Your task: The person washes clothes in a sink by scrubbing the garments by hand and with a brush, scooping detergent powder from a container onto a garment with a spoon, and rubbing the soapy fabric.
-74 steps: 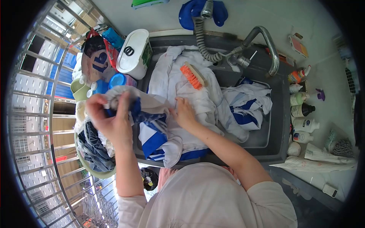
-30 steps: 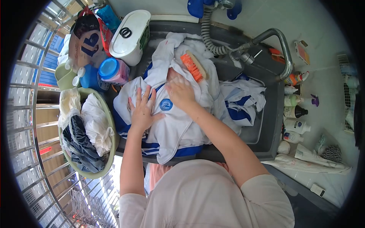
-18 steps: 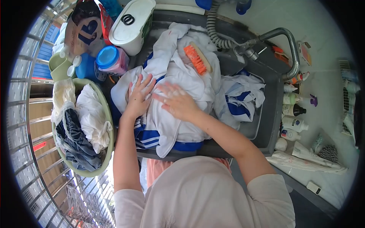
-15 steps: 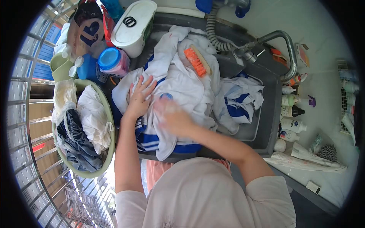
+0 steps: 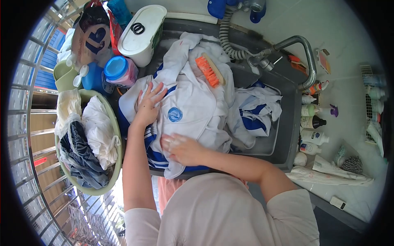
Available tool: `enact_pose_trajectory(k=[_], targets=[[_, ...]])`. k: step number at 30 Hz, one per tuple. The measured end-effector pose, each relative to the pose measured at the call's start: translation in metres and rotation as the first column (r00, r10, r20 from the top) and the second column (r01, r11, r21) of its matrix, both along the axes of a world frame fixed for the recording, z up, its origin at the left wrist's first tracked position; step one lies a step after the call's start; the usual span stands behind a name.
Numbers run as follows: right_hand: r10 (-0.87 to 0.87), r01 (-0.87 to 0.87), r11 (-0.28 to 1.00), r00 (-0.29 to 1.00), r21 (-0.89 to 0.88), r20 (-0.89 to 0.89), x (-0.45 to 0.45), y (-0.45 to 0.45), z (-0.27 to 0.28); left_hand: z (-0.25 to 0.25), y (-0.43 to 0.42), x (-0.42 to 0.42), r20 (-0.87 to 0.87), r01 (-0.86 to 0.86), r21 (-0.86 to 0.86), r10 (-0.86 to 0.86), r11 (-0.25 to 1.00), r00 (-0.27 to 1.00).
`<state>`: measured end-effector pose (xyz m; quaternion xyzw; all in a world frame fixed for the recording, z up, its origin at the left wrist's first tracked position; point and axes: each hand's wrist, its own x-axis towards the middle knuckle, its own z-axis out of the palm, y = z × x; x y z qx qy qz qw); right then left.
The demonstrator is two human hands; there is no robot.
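Note:
A wet white and blue shirt (image 5: 193, 104) with a round blue badge (image 5: 175, 114) is spread over the sink's left part. My left hand (image 5: 148, 104) lies flat on its left side, fingers spread. Lower down, near the front edge, my right hand (image 5: 182, 148) is on the white cloth; its fingertips are blurred, so whether they hold anything is unclear. A scrub brush (image 5: 209, 70) with orange bristles and a pale wooden back lies on the shirt, beyond both hands.
Right of the shirt, more white and blue cloth (image 5: 256, 112) lies in the grey sink (image 5: 289, 123). A curved metal faucet (image 5: 308, 49) stands behind. At left are a green basin (image 5: 117, 164) of laundry, a blue-lidded jar (image 5: 119, 70) and a white tub (image 5: 143, 28).
My right hand has moved down toward the sink's front edge, uncovering the round badge. My left hand stays pressed on the shirt. The view has shifted slightly.

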<state>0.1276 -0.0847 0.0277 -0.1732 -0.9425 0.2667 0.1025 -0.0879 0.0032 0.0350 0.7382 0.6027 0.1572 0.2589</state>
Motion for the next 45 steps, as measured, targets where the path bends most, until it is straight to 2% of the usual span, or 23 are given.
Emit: enact_pose_trajectory(k=[2,3,5,8,9,11,13,14,16,17,19,21,22,24,25,28,29,31,35,37,40,44,45], targets=[[-0.092,0.093,0.996,0.995,-0.017,0.045,-0.003,0.024,-0.013,0.0,0.002,-0.001,-0.009,0.0,-0.025,0.0,1.0,1.0],[-0.223,0.228,0.971,0.972,0.077,-0.069,0.002,0.047,0.001,0.001,0.002,-0.002,-0.003,0.0,-0.021,0.0,1.0,1.0],[-0.511,0.499,0.837,0.86,0.223,-0.003,0.015,0.091,0.003,0.002,0.001,0.0,0.01,-0.004,-0.016,0.004,1.0,1.0],[-0.635,0.622,0.738,0.771,0.262,-0.043,0.025,0.106,-0.005,0.002,0.002,-0.001,0.013,0.001,-0.029,-0.001,1.0,1.0],[-0.679,0.623,0.688,0.733,0.373,0.028,0.016,0.093,-0.011,0.001,0.003,-0.002,0.013,0.0,-0.022,0.001,1.0,1.0],[-0.566,0.56,0.811,0.825,0.166,-0.018,-0.004,0.05,0.005,-0.003,0.005,-0.001,0.014,0.005,-0.007,-0.005,1.0,1.0],[-0.097,0.086,0.995,0.969,0.056,0.229,-0.018,0.007,0.013,-0.001,0.007,0.0,0.004,-0.001,-0.011,0.002,1.0,1.0],[-0.1,0.09,0.994,0.968,0.054,0.23,-0.02,0.007,0.007,0.001,0.007,0.001,-0.01,-0.008,-0.014,0.007,1.0,1.0],[-0.129,0.142,0.984,0.984,0.109,-0.122,-0.022,0.014,-0.006,0.0,0.007,0.001,0.001,0.0,-0.014,0.0,1.0,1.0],[-0.104,0.111,0.986,0.992,0.122,-0.065,-0.016,0.031,-0.012,-0.001,0.007,0.0,0.012,0.002,-0.008,-0.002,1.0,1.0],[-0.267,0.286,0.931,0.957,0.229,-0.11,-0.003,0.064,-0.001,-0.003,0.006,-0.001,0.024,0.0,-0.012,0.0,1.0,1.0],[-0.529,0.511,0.805,0.848,0.301,-0.024,0.01,0.095,0.002,-0.002,0.009,0.001,0.037,-0.006,-0.001,0.006,1.0,0.999],[-0.527,0.508,0.804,0.85,0.309,-0.028,0.013,0.101,0.002,-0.001,0.008,0.001,0.023,-0.007,-0.01,0.007,1.0,1.0],[-0.719,0.706,0.674,0.695,0.216,-0.029,0.015,0.108,-0.005,0.0,0.008,0.001,0.006,-0.015,-0.018,0.015,1.0,1.0],[-0.757,0.713,0.627,0.653,0.313,0.027,0.007,0.098,-0.006,0.0,0.007,0.001,0.008,-0.012,-0.012,0.012,1.0,1.0],[-0.604,0.55,0.78,0.786,0.298,0.129,-0.012,0.044,0.001,-0.001,0.008,0.001,0.0,-0.006,-0.004,0.006,1.0,1.0],[-0.604,0.549,0.78,0.786,0.299,0.131,-0.014,0.042,0.0,0.0,0.009,0.002,0.007,-0.017,0.002,0.017,1.0,1.0],[-0.408,0.391,0.882,0.913,0.264,0.009,-0.014,0.039,-0.001,-0.002,0.008,0.004,0.014,-0.027,0.005,0.027,1.0,1.0],[-0.491,0.468,0.812,0.871,0.349,-0.024,-0.012,0.11,-0.005,-0.007,0.008,0.003,0.034,-0.032,0.015,0.032,0.999,0.999],[-0.548,0.552,0.829,0.834,0.09,-0.063,-0.005,0.145,-0.013,-0.003,0.008,0.004,0.06,-0.042,0.029,0.04,0.999,0.997],[-0.483,0.478,0.859,0.875,0.182,-0.016,0.003,0.163,-0.021,0.0,0.008,0.006,0.057,-0.065,-0.005,0.065,0.998,0.996],[-0.551,0.551,0.834,0.829,0.034,0.094,0.001,0.185,-0.01,0.0,0.008,0.006,0.072,-0.071,0.026,0.068,0.997,0.995],[-0.561,0.561,0.828,0.828,-0.012,0.019,-0.003,0.188,-0.011,0.0,0.006,0.006,0.075,-0.071,0.038,0.068,0.997,0.995]])
